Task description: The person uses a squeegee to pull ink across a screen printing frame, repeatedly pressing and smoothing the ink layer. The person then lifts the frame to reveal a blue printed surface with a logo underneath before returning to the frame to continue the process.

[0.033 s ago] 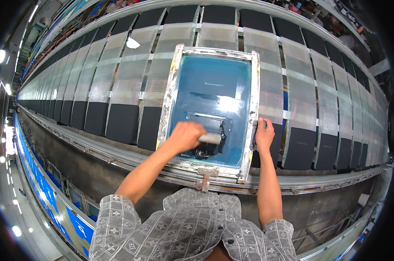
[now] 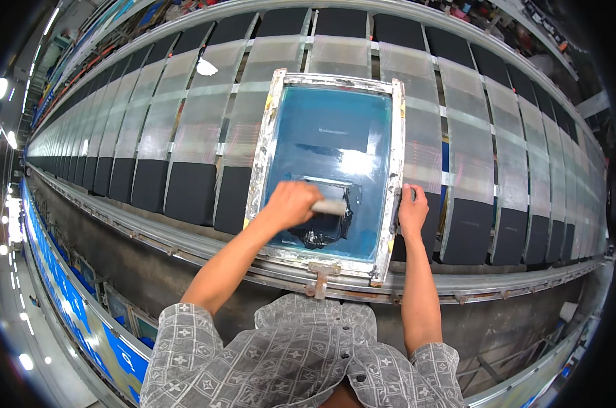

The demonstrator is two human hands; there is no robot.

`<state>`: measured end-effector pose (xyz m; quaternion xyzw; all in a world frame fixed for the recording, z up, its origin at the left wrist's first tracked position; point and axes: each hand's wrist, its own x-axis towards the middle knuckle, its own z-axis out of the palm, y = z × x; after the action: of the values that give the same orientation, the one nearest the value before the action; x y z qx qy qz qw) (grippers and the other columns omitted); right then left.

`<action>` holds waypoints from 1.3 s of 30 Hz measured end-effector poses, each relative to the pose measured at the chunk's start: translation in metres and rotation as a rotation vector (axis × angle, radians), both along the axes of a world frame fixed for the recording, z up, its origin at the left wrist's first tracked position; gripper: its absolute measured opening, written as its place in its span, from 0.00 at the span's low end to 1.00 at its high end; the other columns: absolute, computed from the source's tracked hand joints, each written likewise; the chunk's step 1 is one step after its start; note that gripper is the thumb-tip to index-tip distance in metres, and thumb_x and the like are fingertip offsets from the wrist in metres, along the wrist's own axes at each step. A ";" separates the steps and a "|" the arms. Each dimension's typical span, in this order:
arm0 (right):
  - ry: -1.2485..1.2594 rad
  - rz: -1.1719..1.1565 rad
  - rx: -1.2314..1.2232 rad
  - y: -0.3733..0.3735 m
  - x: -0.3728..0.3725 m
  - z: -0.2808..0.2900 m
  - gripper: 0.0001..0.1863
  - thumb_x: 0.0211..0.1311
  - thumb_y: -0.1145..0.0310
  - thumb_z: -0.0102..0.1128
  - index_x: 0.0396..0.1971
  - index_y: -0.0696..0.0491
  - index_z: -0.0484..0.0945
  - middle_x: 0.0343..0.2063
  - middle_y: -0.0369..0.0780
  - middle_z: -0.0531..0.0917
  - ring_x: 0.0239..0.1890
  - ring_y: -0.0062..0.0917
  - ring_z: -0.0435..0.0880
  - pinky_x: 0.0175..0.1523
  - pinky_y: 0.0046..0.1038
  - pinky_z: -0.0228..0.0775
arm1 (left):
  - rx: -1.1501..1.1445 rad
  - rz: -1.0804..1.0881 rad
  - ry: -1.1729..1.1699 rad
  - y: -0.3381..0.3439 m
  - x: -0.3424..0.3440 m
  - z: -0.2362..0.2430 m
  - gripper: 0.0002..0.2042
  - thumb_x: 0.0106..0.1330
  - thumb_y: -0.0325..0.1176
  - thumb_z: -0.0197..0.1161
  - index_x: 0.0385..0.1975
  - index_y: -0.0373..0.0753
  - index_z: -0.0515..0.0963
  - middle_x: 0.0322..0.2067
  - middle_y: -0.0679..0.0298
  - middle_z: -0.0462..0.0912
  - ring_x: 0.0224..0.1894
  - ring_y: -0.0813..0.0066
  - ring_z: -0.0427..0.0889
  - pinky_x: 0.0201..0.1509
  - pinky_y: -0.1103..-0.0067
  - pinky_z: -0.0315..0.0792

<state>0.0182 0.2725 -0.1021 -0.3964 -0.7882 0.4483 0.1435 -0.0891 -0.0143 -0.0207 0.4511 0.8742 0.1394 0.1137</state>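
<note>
Left hand [image 2: 294, 204] clamped on the pale bar [image 2: 330, 207], long axis pointing right across the blue screen [image 2: 335, 109]; right hand [image 2: 414, 209], farther off, touches the frame [image 2: 395, 146], grip unclear!

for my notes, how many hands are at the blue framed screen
2: the left hand grips a pale tool over the blue screen; the right hand is at its right rail. None seems hidden.

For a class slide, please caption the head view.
Left hand holds a pale tool over a blue screen, right hand at the frame.
</note>
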 end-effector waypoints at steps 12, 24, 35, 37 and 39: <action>0.072 0.000 -0.004 -0.026 -0.025 0.054 0.14 0.65 0.61 0.62 0.40 0.57 0.83 0.32 0.48 0.87 0.35 0.33 0.85 0.45 0.34 0.74 | 0.263 0.061 0.254 -0.069 0.104 -0.019 0.22 0.48 0.24 0.62 0.48 0.40 0.81 0.47 0.66 0.83 0.38 0.68 0.78 0.37 0.73 0.70; 0.171 0.009 -0.074 -0.177 -0.077 0.012 0.13 0.66 0.63 0.60 0.39 0.58 0.81 0.28 0.43 0.84 0.30 0.25 0.79 0.40 0.31 0.71 | 0.001 0.117 0.043 -0.203 0.022 -0.001 0.24 0.39 0.27 0.74 0.43 0.44 0.83 0.44 0.71 0.84 0.41 0.68 0.81 0.45 0.71 0.77; 0.028 0.041 0.013 -0.184 -0.087 0.004 0.13 0.67 0.61 0.58 0.39 0.56 0.81 0.26 0.48 0.84 0.29 0.37 0.84 0.39 0.35 0.72 | 0.017 0.042 0.019 -0.172 -0.097 -0.002 0.16 0.46 0.28 0.72 0.38 0.45 0.86 0.38 0.68 0.86 0.40 0.61 0.84 0.43 0.66 0.78; 0.044 0.044 0.025 -0.185 -0.085 0.003 0.13 0.67 0.61 0.58 0.39 0.57 0.80 0.26 0.48 0.84 0.28 0.37 0.84 0.39 0.36 0.72 | -0.013 0.022 0.037 -0.167 -0.106 -0.001 0.16 0.46 0.27 0.72 0.38 0.45 0.86 0.38 0.67 0.86 0.40 0.62 0.84 0.43 0.66 0.78; 0.041 0.043 0.029 -0.189 -0.084 0.004 0.13 0.68 0.61 0.58 0.39 0.57 0.80 0.26 0.48 0.84 0.28 0.37 0.83 0.38 0.36 0.72 | -0.045 0.002 0.026 -0.169 -0.107 -0.006 0.17 0.46 0.27 0.72 0.39 0.45 0.86 0.39 0.68 0.86 0.40 0.62 0.84 0.43 0.66 0.78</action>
<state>-0.0657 0.0831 -0.0981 -0.3679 -0.7998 0.4480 0.1557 -0.1962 -0.1836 -0.0268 0.4493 0.8789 0.1141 0.1123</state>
